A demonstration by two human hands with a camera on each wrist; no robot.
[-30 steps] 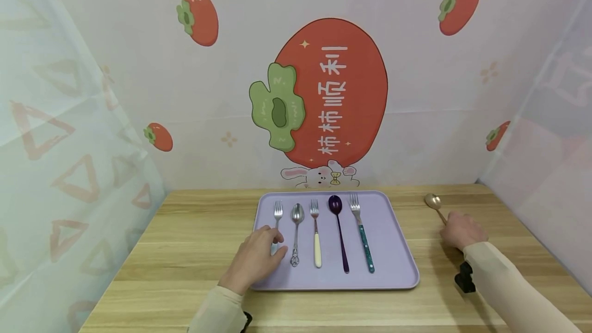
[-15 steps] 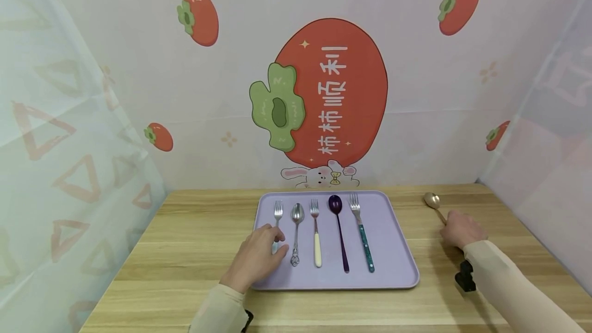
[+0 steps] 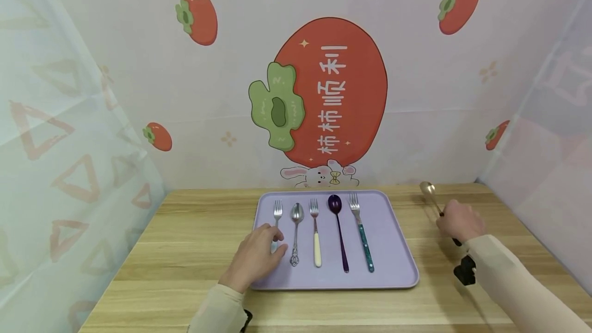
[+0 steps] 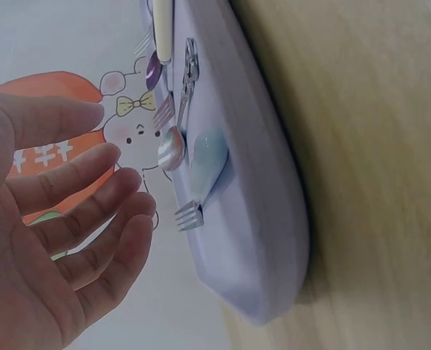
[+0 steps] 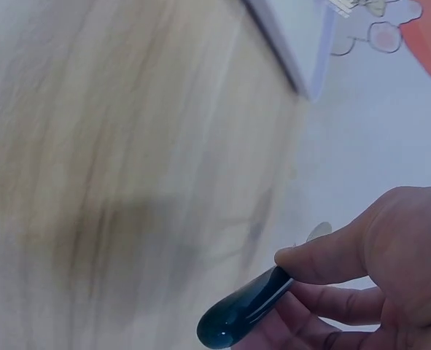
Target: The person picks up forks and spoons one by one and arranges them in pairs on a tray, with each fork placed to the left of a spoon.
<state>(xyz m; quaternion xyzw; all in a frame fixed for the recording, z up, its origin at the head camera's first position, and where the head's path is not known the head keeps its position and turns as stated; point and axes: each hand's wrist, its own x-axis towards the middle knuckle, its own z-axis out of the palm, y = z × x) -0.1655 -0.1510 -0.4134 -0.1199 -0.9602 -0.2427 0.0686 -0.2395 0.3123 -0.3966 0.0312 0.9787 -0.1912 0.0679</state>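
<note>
My right hand (image 3: 462, 221) pinches a spoon (image 3: 428, 189) between thumb and fingers, right of the tray. Its bowl is gold-coloured, and the right wrist view shows a glossy dark green handle (image 5: 244, 312). The spoon is raised over the table, its shadow below. Over the left side of the lilac tray (image 3: 393, 271), my left hand (image 3: 256, 258) hovers with relaxed fingers and nothing in them. Beneath it lies a fork (image 3: 278, 210) whose pale teal handle (image 4: 209, 160) is partly hidden in the head view. Beside that fork rests an ornate silver spoon (image 3: 297, 213).
Further right on the tray lie a cream-handled fork (image 3: 317, 251), a dark purple spoon (image 3: 335, 204) and a fork with a speckled green handle (image 3: 365, 248). The wooden table (image 3: 185, 251) ends at a printed cloth backdrop (image 3: 208, 86), with cloth sides left and right.
My right hand has lifted the spoon from the table, moving slightly up and left in the head view. The left hand and the cutlery on the tray stay where they were.
</note>
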